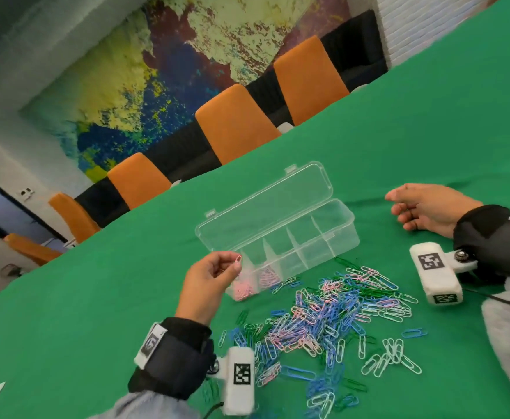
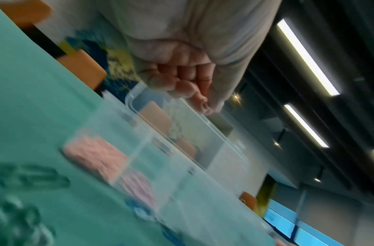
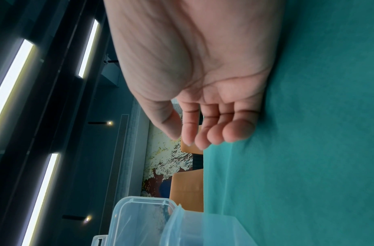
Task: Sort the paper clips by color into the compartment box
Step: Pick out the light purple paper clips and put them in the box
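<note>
While the head view covers the whole work area, each wrist view shows only one hand and part of the compartment box (image 1: 278,234). From the head view, the clear box stands open on the green tablecloth (image 1: 429,131), with its lid (image 1: 263,201) folded back on the far side. Pink clips (image 1: 243,290) fill the two compartments at the box's left end; the other compartments look bare. A loose pile of paper clips (image 1: 323,322) in pink, blue, green and white lies on the cloth just in front of the box, between the two wrists.

The left hand (image 1: 210,282) is raised beside the left end of the box, wrist bent upward, thumb and forefinger pinching a single pink clip (image 1: 238,259) above the pink-filled compartments. The left wrist view (image 2: 182,79) confirms the curled fingers and the pinch at the fingertips, but blur hides the clip's outline; it also shows the pink mass (image 2: 97,154) through the box wall.

The right hand (image 1: 429,207) lies on the cloth to the right of the box, well apart from the left hand and from the pile. The right wrist view (image 3: 213,99) shows what the head view cannot: the palm is bare, the fingers (image 3: 238,131) hang loosely bent and hold nothing, and the hand's outer edge rests against the cloth. A corner of the box (image 3: 144,221) appears at that view's lower edge.

Orange chairs (image 1: 235,122) line the table's far side.
</note>
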Demonstrator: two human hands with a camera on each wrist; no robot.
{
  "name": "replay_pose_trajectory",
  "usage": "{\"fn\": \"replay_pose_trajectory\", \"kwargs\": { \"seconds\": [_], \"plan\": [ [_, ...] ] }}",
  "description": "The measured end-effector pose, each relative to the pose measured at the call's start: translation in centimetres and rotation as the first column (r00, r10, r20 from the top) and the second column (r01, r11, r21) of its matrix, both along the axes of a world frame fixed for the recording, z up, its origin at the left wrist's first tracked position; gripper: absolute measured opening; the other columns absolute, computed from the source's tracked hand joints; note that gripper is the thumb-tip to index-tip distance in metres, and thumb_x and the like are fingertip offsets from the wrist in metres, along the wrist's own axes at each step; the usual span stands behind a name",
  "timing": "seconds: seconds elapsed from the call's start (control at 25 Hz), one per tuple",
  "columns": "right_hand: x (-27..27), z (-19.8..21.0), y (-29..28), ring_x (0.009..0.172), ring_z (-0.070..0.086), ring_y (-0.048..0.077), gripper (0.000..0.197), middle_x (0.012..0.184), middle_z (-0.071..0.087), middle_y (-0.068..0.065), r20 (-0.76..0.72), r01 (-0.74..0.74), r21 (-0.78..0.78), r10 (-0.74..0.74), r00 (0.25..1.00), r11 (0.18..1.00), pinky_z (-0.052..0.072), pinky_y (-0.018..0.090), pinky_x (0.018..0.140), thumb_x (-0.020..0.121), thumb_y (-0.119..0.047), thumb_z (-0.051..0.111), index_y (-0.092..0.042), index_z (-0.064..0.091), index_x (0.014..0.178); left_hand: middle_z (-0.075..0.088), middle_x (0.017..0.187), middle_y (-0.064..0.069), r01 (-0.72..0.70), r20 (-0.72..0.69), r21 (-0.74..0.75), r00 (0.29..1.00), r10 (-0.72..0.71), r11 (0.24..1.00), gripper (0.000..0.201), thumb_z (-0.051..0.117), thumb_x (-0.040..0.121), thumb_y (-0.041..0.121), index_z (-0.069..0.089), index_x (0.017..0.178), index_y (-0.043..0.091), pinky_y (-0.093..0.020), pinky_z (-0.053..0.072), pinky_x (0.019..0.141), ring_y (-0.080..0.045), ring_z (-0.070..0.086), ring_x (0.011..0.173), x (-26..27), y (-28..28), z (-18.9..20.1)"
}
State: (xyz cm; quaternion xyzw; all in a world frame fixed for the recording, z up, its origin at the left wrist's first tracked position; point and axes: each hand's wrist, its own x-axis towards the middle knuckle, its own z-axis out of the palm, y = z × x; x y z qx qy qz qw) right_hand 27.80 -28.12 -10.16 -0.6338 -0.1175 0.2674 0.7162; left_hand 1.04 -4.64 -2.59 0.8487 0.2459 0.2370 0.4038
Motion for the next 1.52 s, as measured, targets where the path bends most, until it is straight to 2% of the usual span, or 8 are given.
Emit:
{"fn": "replay_pose_trajectory", "kwargs": {
  "seconds": [0.32, 0.44, 0.6, 1.08, 1.2, 1.28, 1.36, 1.52],
  "plan": [
    [0.1, 0.0, -0.3, 0.047, 0.044, 0.013, 0.007, 0.067, 0.047, 0.005, -0.003, -0.015, 0.016, 0.015, 1.0, 1.0, 0.041, 0.019, 0.037, 0.095, -0.014, 0.048, -0.013, 0.05, 0.088, 0.069, 0.084, 0.005, -0.199, -0.077, 0.126, 0.975, 0.21, 0.972, 0.008, 0.057, 0.093, 0.017, 0.063, 0.096, 0.015, -0.008, 0.04, 0.05, -0.008, 0.051, 0.056, -0.4, 5.7, -1.5],
    [0.0, 0.0, -0.3, 0.055, 0.042, 0.017, 0.006, 0.069, 0.047, 0.006, 0.02, -0.04, -0.013, 0.041, 0.999, 0.999, 0.043, 0.021, 0.042, 0.096, -0.014, 0.045, -0.012, 0.05, 0.092, 0.071, 0.082, 0.005, -0.179, 0.101, -0.142, 0.976, 0.194, 0.974, 0.013, 0.049, 0.096, 0.015, 0.062, 0.095, 0.015, -0.014, 0.038, 0.049, -0.005, 0.047, 0.052, -2.8, 6.9, -0.3],
    [0.3, 0.0, -0.5, 0.05, 0.049, 0.015, 0.016, 0.06, 0.054, 0.002, -0.015, -0.022, 0.025, 0.023, 1.0, 0.999, 0.047, 0.02, 0.042, 0.098, -0.015, 0.039, -0.015, 0.052, 0.088, 0.066, 0.064, 0.007, -0.079, 0.297, -0.568, 0.909, 0.293, 0.819, 0.02, 0.037, 0.099, 0.016, 0.056, 0.094, 0.014, -0.014, 0.033, 0.043, -0.002, 0.044, 0.044, -5.9, 9.4, 0.2],
    [-5.4, 5.4, 2.2, 0.055, 0.058, 0.014, 0.015, 0.067, 0.062, 0.002, 0.091, -0.188, -0.066, 0.194, 0.977, 0.98, 0.05, 0.017, 0.047, 0.072, -0.029, 0.057, -0.023, 0.071, 0.072, 0.059, 0.059, 0.008, 0.112, 0.294, -0.908, 0.858, 0.422, 0.405, 0.022, 0.038, 0.097, 0.025, 0.056, 0.086, 0.019, -0.016, 0.032, 0.047, -0.005, 0.044, 0.048, -6.4, 13.9, -6.9],
    [-12.8, 8.7, 7.9, 0.073, 0.062, 0.015, 0.035, 0.085, 0.068, 0.003, 0.314, -0.555, -0.49, 0.73, 0.607, 0.673, 0.053, 0.023, 0.065, 0.072, -0.045, 0.074, -0.018, 0.068, 0.094, 0.058, 0.062, 0.006, 0.186, 0.329, -0.928, 0.815, 0.476, 0.324, 0.025, 0.038, 0.097, 0.029, 0.057, 0.086, 0.018, -0.019, 0.031, 0.054, -0.007, 0.045, 0.054, -7.0, 15.2, -7.2],
    [-18.9, 8.9, 12.3, 0.085, 0.06, 0.009, 0.021, 0.096, 0.066, -0.003, 0.307, -0.456, -0.823, 0.941, 0.144, 0.339, 0.049, 0.02, 0.077, 0.086, -0.035, 0.064, -0.021, 0.065, 0.102, 0.057, 0.062, 0.006, 0.184, 0.322, -0.934, 0.805, 0.499, 0.306, 0.025, 0.038, 0.098, 0.028, 0.057, 0.085, 0.018, -0.019, 0.031, 0.055, -0.007, 0.044, 0.054, -7.0, 15.4, -7.3],
    [-23.7, 7.5, 16.1, 0.09, 0.056, 0.009, 0.018, 0.103, 0.061, -0.004, 0.292, -0.301, -0.926, 0.937, -0.193, 0.227, 0.044, 0.021, 0.08, 0.091, -0.026, 0.058, -0.021, 0.062, 0.108, 0.056, 0.063, 0.006, 0.185, 0.316, -0.938, 0.808, 0.498, 0.294, 0.025, 0.038, 0.097, 0.028, 0.057, 0.084, 0.018, -0.019, 0.03, 0.054, -0.007, 0.044, 0.053, -7.2, 15.4, -7.3],
    [-28.1, 4.5, 20.1, 0.086, 0.05, 0.014, 0.026, 0.107, 0.055, 0.008, 0.29, -0.311, -0.929, 0.915, -0.281, 0.198, 0.039, 0.024, 0.081, 0.087, -0.018, 0.062, -0.014, 0.061, 0.113, 0.054, 0.064, 0.006, 0.239, 0.338, -0.941, 0.737, 0.585, 0.241, 0.024, 0.039, 0.096, 0.027, 0.056, 0.081, 0.018, -0.019, 0.031, 0.053, -0.007, 0.044, 0.053, -7.9, 16.2, -6.9]
  ]
}}
